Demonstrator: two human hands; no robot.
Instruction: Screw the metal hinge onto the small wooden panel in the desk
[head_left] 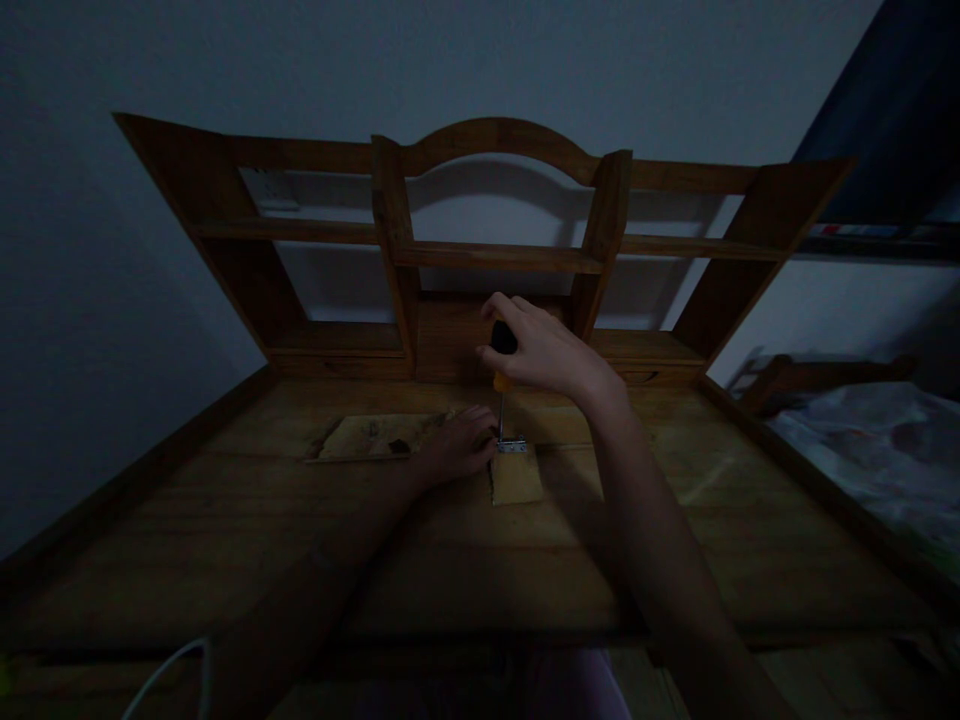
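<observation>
My right hand (536,345) is closed round the yellow and black handle of a screwdriver (501,382), which stands nearly upright. Its thin metal shaft runs down to the left end of a small metal hinge (513,445). The hinge lies along the far edge of a small light-brown board piece (516,478) on the desk. My left hand (465,440) rests low beside it, fingers curled, with the fingertips against the hinge's left end. Whether a screw sits under the screwdriver tip is too small to tell.
A longer torn-edged board strip (360,437) lies left of my left hand, partly under it. The wooden desk (247,520) has raised side edges and a shelf unit (499,257) at the back. A white cable (169,660) loops at the lower left. Clear plastic sheeting (862,450) lies at the right.
</observation>
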